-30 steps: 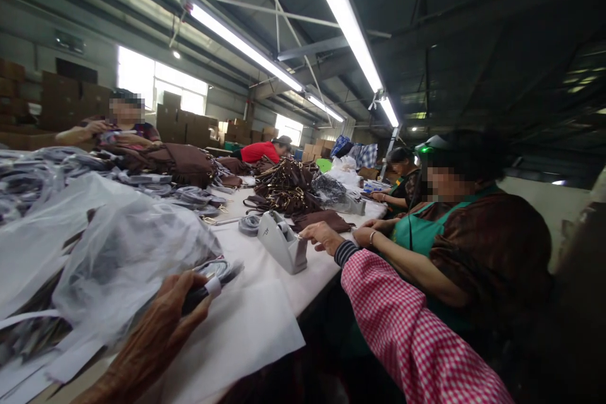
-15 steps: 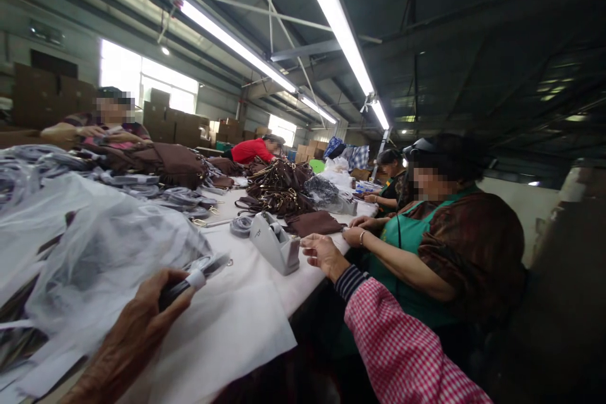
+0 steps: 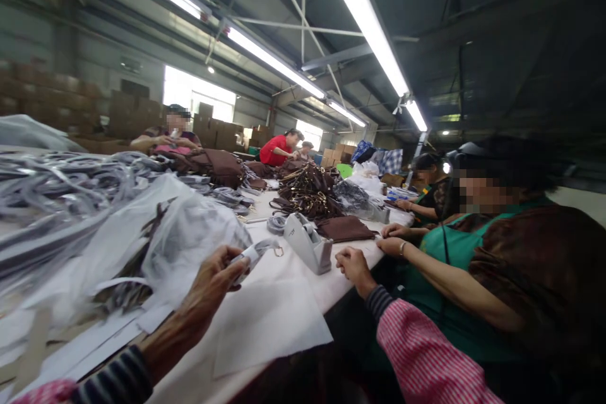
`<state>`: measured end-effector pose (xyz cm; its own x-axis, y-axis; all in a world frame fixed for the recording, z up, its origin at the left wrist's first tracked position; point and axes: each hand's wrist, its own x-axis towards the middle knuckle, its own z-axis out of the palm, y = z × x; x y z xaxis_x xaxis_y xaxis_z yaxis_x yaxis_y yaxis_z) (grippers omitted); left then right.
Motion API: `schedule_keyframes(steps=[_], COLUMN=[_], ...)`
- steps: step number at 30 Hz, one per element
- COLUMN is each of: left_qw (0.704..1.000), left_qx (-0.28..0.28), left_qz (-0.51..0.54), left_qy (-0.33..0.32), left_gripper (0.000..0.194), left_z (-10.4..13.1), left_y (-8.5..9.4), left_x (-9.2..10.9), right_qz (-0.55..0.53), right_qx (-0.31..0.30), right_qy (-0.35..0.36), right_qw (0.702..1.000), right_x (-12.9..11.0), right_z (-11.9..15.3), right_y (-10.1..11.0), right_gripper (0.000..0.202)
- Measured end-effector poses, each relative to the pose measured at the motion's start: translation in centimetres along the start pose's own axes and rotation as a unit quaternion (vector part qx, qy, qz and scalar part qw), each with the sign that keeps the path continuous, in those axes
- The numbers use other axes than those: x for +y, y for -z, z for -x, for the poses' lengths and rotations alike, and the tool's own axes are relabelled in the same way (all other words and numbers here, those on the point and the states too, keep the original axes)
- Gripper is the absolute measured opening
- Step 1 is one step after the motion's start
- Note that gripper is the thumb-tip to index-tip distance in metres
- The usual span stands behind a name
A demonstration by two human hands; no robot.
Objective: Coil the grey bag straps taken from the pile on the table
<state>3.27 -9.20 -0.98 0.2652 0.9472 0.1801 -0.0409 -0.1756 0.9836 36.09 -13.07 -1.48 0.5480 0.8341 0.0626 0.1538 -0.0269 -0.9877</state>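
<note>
**Left hand (image 3: 216, 279) grips strap bundle (image 3: 258, 250); right hand (image 3: 353, 265) beside tape dispenser (image 3: 301, 245)**

Heaped plastic sheeting (image 3: 201, 230) crowds the left hand's left side. The desk's (image 3: 290, 266) front edge slants from below the left hand up to just under the right hand. Between them, a white sheet (image 3: 277, 322) lies flat, reaching that edge.

The left hand is closed around the grey strap bundle's white band (image 3: 241, 257). The right hand's fingers are curled, tips together; whether they pinch anything cannot be made out.

The strap bundle juts forward and right of the left hand, ending in a metal clasp (image 3: 279, 252). The tape dispenser stands just left of the right hand.
</note>
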Motion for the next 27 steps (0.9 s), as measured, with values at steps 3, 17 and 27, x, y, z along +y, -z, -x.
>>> schedule_keyframes(steps=[3, 17, 27], left_qw=[1.000, 0.988, 0.994], left_qx=[-0.007, 0.028, -0.002], left_qz=[-0.013, -0.102, -0.072], left_qy=[-0.008, -0.115, -0.076], left_gripper=[0.037, 0.031, 0.033], left_z=[-0.1, 0.9, 0.7], left_y=[-0.4, -0.8, -0.6], left_x=[-0.4, -0.6, 0.1], right_qz=[-0.042, -0.257, -0.268], right_qx=[-0.062, -0.213, -0.207], right_qy=[0.046, -0.015, 0.011], right_qw=[0.996, 0.943, 0.941], right_x=[-1.6, -3.4, -3.3], right_z=[2.9, 10.8, 10.7], right_y=[-2.4, -14.2, -15.0], right_gripper=[0.035, 0.044, 0.049])
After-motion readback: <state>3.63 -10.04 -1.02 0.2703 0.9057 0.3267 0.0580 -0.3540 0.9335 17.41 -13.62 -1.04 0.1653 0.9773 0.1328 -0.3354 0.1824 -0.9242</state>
